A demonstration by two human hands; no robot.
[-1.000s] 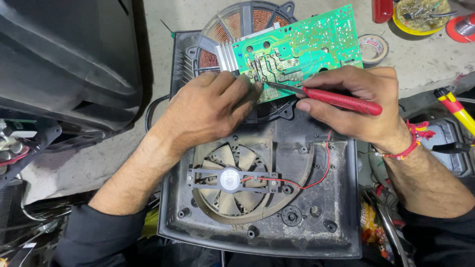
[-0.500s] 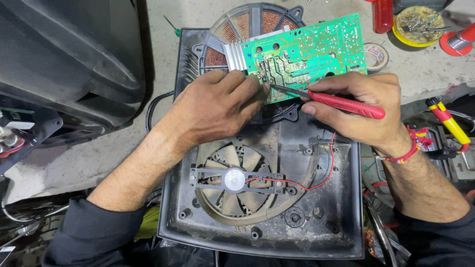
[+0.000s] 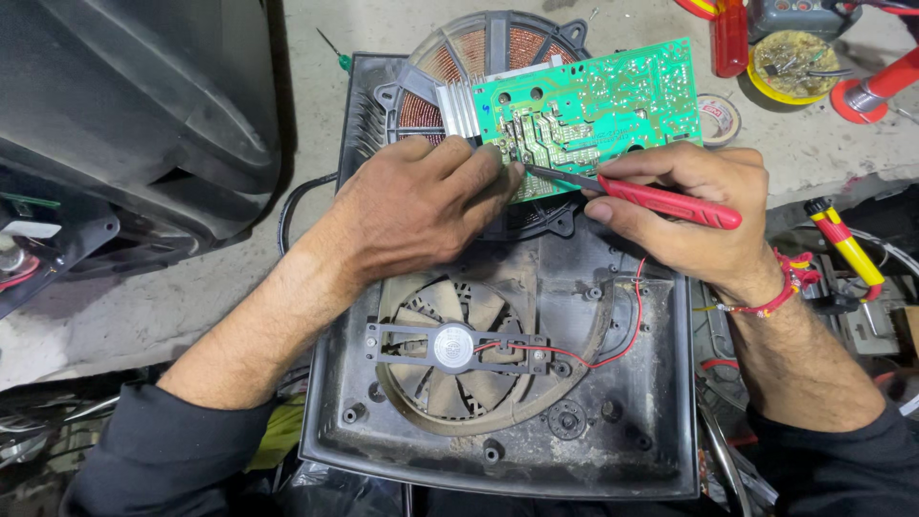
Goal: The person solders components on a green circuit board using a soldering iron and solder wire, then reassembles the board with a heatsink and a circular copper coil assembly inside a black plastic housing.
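Holding steady since a moment ago, the left hand (image 3: 421, 206) is pinching the green circuit board (image 3: 589, 105) over the copper coil (image 3: 479, 53) — the right hand (image 3: 689, 206) is gripping a red screwdriver (image 3: 661, 201), tip touching the board, above the fan (image 3: 455, 349).

A dusty grey concrete floor (image 3: 144, 316) is carrying everything. A black plastic appliance base (image 3: 613, 450) is lying on it, underside up. Beyond that a small green-handled screwdriver (image 3: 332, 50), a tape roll (image 3: 718, 117) and a round yellow tin (image 3: 793, 63) are resting. A large black casing (image 3: 124, 105) is sitting to the left.
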